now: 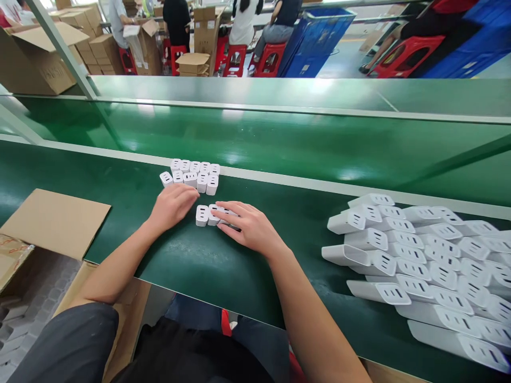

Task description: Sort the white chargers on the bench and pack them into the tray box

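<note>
Several white chargers with dark port slots stand close together in rows on the green work surface. My left hand is at the near edge of this group, its fingers bent and pressed together; what lies under them is hidden. Closer to me is a short row of the same chargers. Over the right part of that row lies my right hand, fingers spread across the charger tops and partly covering them.
Many more white chargers lie spread at the right. A flat cardboard flap overlaps the surface at left, above an open box of white pieces. Beyond a pale rail runs a green belt. People sit on red stools behind.
</note>
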{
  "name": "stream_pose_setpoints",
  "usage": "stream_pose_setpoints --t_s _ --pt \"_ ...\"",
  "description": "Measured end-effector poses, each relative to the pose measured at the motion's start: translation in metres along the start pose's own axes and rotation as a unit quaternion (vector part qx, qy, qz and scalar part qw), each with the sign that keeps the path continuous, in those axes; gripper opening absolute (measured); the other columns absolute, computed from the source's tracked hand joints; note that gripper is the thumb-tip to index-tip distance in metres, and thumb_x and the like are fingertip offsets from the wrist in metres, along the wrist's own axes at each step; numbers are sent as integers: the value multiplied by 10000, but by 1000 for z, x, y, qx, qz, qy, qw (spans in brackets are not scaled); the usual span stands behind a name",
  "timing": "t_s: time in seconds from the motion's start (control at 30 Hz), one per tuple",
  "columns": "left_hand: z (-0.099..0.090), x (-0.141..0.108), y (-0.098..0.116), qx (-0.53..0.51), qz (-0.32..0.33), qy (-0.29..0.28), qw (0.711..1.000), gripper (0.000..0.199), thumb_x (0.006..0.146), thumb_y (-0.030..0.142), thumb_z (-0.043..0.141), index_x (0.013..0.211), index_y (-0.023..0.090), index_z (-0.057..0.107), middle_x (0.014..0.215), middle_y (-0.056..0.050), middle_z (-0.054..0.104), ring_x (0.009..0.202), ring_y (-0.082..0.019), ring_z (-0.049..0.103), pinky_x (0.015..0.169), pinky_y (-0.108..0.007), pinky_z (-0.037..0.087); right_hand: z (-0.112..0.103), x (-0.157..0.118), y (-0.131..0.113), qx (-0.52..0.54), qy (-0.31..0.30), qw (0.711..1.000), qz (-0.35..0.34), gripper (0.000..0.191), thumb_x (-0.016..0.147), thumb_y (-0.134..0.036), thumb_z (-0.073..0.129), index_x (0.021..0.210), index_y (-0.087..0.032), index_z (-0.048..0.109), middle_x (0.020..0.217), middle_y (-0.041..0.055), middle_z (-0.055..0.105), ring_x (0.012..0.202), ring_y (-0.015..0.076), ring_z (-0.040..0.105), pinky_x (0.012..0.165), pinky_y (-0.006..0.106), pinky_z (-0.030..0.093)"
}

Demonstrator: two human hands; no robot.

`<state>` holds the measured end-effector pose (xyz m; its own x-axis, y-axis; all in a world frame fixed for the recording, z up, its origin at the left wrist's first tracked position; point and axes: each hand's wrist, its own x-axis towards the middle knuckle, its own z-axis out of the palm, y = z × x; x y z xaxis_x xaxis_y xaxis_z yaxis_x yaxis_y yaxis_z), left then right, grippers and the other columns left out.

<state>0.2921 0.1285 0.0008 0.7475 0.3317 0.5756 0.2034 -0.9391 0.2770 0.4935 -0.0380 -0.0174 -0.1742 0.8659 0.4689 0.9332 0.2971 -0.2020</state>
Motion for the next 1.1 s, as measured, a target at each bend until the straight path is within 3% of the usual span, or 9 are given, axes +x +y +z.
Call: stream_pose_setpoints --t_s 0.1,0.3,0.4,0.53,0.67,0.8,1.0,1.1 --pt "-22 4 -14 59 -89 -22 994 211 952 343 557 1104 232 653 1146 -57 699 1083 -235 625 965 -393 488 -3 2 -5 -27 8 1000 -10 335 994 -324 528 1289 -233 655 1357 80 645 1224 253 619 1075 478 479" --pt "-51 1 -37 17 -146 -218 965 648 774 417 744 1360 267 509 1402 -90 474 1344 -307 439 1122 -460 415 -4 6 -17 -68 -18 997 -28 358 1013 -344 491 1331 -256 628 1427 87 589 1303 268 558 1135 528 401" --pt "-55 -2 -44 -41 -195 -249 948 609 774 369 700 1349 298 512 1379 -68 436 1146 -247 568 995 -398 522 -1 6 -17 -66 -51 996 -21 369 1017 -343 477 1354 -276 613 1461 92 556 1308 273 549 1119 520 416" --pt "-51 -1 -45 -80 -212 -228 947 483 786 395 691 1249 297 592 1251 -48 475 853 -160 587 773 -321 569 1 6 -14 -50 -69 996 -8 379 1016 -329 474 1369 -287 603 1472 90 543 1285 267 560 1097 491 444" --pt "-41 1 -37 -70 -190 -202 958 334 807 396 712 1106 266 640 1158 -27 511 792 -135 584 771 -308 544 0 6 -13 -44 -59 997 7 368 1014 -324 473 1348 -284 622 1458 82 558 1264 258 571 1078 465 467" --pt "-29 0 -28 3 -159 -181 971 313 832 375 721 1092 240 612 1038 -17 544 798 -157 600 721 -297 503 -1 5 -8 -48 -52 997 21 368 1014 -330 470 1342 -273 627 1439 85 574 1255 261 578 1051 459 490" --pt "-6 -2 -18 109 -111 -150 976 537 862 466 708 1343 303 536 1257 -78 524 824 -169 620 586 -261 462 -2 2 -1 -53 -42 997 34 377 1016 -343 470 1354 -273 621 1444 93 567 1251 265 583 1040 469 500" --pt "3 -3 -20 137 -74 -138 978 458 919 464 636 1353 343 558 1336 -77 523 851 -173 628 590 -258 466 -3 2 -1 -53 -46 997 32 393 1017 -342 465 1382 -274 596 1470 96 542 1267 267 572 1049 475 495"
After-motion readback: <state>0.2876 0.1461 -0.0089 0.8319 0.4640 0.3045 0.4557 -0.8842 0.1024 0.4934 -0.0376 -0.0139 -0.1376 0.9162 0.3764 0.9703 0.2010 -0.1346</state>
